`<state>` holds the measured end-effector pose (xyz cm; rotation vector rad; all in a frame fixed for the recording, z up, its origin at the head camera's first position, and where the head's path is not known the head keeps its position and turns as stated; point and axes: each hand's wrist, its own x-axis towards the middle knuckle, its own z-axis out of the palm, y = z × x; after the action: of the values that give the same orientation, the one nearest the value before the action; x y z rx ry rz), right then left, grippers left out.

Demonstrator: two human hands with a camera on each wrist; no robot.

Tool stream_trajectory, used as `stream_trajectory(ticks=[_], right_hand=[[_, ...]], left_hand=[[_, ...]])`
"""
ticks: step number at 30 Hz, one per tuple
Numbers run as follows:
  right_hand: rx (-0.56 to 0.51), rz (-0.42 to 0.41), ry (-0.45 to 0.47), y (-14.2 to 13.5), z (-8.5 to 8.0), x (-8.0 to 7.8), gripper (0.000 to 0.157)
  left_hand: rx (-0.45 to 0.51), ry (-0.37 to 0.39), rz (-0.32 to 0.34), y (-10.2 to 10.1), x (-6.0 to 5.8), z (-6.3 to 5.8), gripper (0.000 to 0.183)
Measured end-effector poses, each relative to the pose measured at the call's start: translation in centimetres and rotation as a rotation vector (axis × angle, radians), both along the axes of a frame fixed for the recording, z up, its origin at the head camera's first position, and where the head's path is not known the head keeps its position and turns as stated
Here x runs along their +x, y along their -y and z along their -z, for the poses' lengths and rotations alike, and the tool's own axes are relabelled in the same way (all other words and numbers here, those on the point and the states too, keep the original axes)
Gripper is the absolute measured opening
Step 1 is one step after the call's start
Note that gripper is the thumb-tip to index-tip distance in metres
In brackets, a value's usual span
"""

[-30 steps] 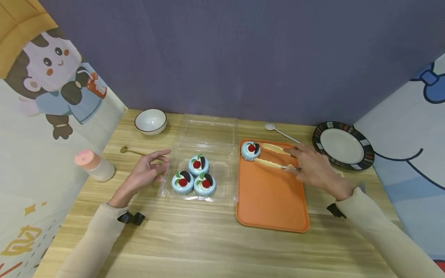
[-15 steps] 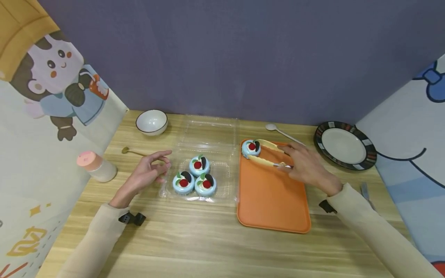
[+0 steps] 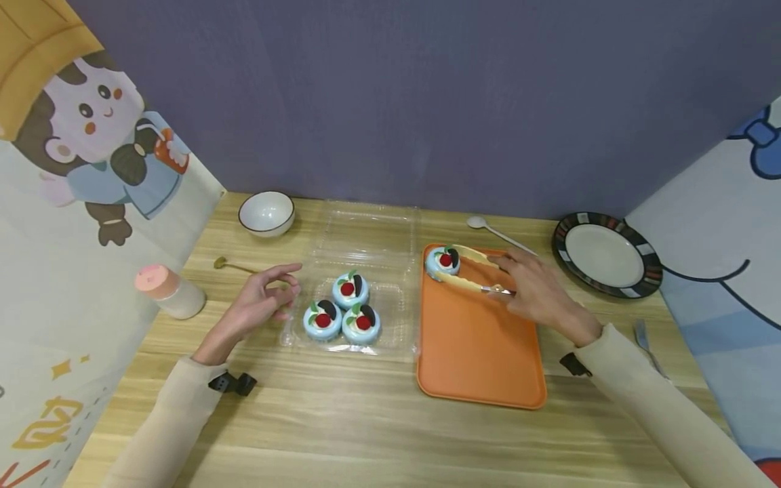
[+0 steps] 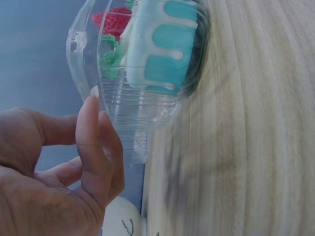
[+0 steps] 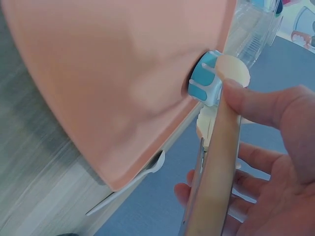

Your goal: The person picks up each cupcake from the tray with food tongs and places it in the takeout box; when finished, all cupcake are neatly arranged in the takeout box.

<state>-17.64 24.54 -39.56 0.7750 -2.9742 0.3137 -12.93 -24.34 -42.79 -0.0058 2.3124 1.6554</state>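
Observation:
My right hand holds a pair of tongs with cream-coloured, scalloped ends. Those ends lie either side of a blue cupcake, which sits at the far left corner of an orange tray. In the right wrist view the thumb presses on one arm of the tongs. My left hand is at the left side of a clear plastic container, fingers loosely bent, a fingertip at its rim in the left wrist view. Three similar cupcakes with red berries and dark cookies sit grouped inside it.
The container's lid lies folded back. Behind stand a white bowl and a white spoon. A pink-capped jar and a small gold-coloured spoon are on the left. A dark-rimmed plate and a fork lie right.
My right hand has moved left with the tongs, bringing their ends around the cupcake on the tray. That cupcake is about where it was. The left hand has stayed in place.

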Motion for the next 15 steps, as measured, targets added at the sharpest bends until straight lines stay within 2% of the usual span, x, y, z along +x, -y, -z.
stream_trajectory(ticks=[7, 15], right_hand=[[0.057, 0.029, 0.025, -0.7, -0.4, 1.8, 0.063], [0.055, 0.033, 0.016, -1.0, -0.4, 3.1, 0.063]], left_hand=[[0.0, 0.007, 0.002, 0.0, 0.0, 0.0, 0.055], [-0.006, 0.004, 0.009, 0.1, -0.1, -0.1, 0.055]])
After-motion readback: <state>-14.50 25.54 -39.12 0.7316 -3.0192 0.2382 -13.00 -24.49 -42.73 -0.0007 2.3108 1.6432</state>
